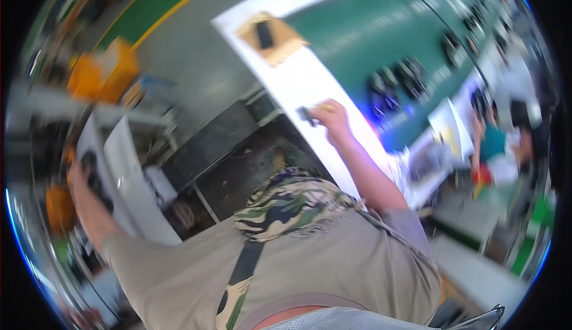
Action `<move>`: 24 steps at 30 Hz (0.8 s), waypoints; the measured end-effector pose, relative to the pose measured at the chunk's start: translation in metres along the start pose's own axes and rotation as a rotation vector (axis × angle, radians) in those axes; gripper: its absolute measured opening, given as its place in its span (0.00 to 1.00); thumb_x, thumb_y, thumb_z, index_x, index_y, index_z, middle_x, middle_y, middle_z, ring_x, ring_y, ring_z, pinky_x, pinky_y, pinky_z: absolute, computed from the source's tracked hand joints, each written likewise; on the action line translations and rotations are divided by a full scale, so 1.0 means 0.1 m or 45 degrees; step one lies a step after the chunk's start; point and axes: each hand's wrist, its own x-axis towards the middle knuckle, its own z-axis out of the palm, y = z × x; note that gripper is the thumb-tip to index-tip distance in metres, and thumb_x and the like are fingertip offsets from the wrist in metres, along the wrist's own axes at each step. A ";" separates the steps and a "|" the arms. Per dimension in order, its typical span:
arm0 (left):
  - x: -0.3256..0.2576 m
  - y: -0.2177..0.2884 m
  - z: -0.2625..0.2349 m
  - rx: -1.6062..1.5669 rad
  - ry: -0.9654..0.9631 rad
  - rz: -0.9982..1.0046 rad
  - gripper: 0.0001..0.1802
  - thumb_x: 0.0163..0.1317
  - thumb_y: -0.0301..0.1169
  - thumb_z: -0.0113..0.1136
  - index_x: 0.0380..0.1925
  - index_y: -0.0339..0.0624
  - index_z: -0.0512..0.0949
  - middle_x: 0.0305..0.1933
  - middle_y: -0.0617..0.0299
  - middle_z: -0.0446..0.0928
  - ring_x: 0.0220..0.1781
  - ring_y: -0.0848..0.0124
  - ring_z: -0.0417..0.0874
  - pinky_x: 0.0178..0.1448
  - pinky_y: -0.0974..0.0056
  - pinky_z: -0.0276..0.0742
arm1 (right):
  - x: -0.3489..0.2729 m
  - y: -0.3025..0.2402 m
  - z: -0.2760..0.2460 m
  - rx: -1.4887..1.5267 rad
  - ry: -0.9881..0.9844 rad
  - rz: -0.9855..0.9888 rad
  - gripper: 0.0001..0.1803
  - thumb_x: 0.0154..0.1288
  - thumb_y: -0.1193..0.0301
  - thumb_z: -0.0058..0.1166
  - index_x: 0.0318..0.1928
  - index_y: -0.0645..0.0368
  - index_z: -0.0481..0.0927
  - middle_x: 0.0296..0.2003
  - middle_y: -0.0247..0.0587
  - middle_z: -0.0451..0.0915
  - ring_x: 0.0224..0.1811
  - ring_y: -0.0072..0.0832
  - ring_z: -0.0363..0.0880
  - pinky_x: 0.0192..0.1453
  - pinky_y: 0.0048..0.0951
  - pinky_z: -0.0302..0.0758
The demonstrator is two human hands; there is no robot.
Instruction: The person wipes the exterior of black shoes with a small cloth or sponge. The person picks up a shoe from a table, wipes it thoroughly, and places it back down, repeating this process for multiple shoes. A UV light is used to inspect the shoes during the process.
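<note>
My left hand (77, 180) reaches out far to the left, beside a white upright panel (98, 145). It appears closed on a black part (90, 166) that hangs along its inner side; blur hides the fingertips. Over the white tabletop (304, 86) in front of me is my right hand (331, 119), its fingers pinching a small dark grey piece (307, 115). What kind of piece it is cannot be made out. Further up the tabletop, a black rectangular object (264, 34) lies on a brown cardboard sheet (279, 38).
A green conveyor belt (345, 44) carries several black assemblies (411, 77) beyond the white tabletop. Dark metal surfaces (238, 145) lie below me. Yellow bins (104, 71) stand at the far left. At the right, a person in green and white (494, 151) sits beside the line.
</note>
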 end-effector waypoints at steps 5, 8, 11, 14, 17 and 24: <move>-0.21 0.54 1.60 1.458 0.463 0.228 0.30 0.57 0.49 0.55 0.52 0.35 0.78 0.54 0.44 0.78 0.55 0.50 0.80 0.58 0.51 0.75 | -0.38 -0.07 -0.50 0.015 0.298 -0.008 0.12 0.49 0.77 0.69 0.30 0.58 0.76 0.24 0.33 0.78 0.24 0.20 0.74 0.26 0.24 0.68; -1.38 1.19 2.61 1.353 0.515 0.620 0.33 0.54 0.51 0.61 0.53 0.38 0.78 0.54 0.43 0.79 0.60 0.49 0.78 0.60 0.51 0.73 | -0.67 0.01 -0.86 0.141 0.409 -0.003 0.12 0.49 0.76 0.68 0.29 0.57 0.76 0.24 0.33 0.77 0.23 0.20 0.73 0.26 0.24 0.67; -0.89 1.14 3.29 0.701 -0.294 0.996 0.30 0.51 0.49 0.68 0.43 0.32 0.82 0.42 0.49 0.84 0.45 0.56 0.83 0.52 0.55 0.75 | -0.95 0.11 -1.20 0.273 0.401 -0.018 0.11 0.50 0.75 0.67 0.30 0.57 0.75 0.24 0.32 0.77 0.23 0.20 0.72 0.26 0.24 0.67; -3.22 0.99 5.46 0.940 -0.836 1.177 0.32 0.52 0.43 0.68 0.54 0.33 0.77 0.50 0.49 0.82 0.50 0.60 0.83 0.55 0.61 0.77 | -1.32 0.19 -1.60 0.301 0.605 -0.072 0.12 0.50 0.74 0.68 0.31 0.56 0.75 0.24 0.31 0.77 0.24 0.20 0.74 0.27 0.23 0.67; -4.73 0.33 6.50 1.059 -1.288 1.421 0.34 0.45 0.38 0.74 0.55 0.38 0.78 0.53 0.50 0.81 0.53 0.61 0.82 0.57 0.59 0.78 | -1.67 0.17 -1.87 0.343 0.699 -0.148 0.12 0.52 0.73 0.68 0.32 0.55 0.76 0.25 0.31 0.77 0.26 0.20 0.76 0.28 0.22 0.69; -7.10 -0.32 8.20 1.132 -1.520 2.967 0.27 0.51 0.31 0.63 0.54 0.38 0.74 0.54 0.50 0.75 0.57 0.53 0.76 0.62 0.55 0.70 | -2.43 0.28 -2.52 0.511 1.114 -0.310 0.12 0.53 0.74 0.68 0.34 0.56 0.75 0.27 0.31 0.77 0.25 0.19 0.76 0.28 0.21 0.71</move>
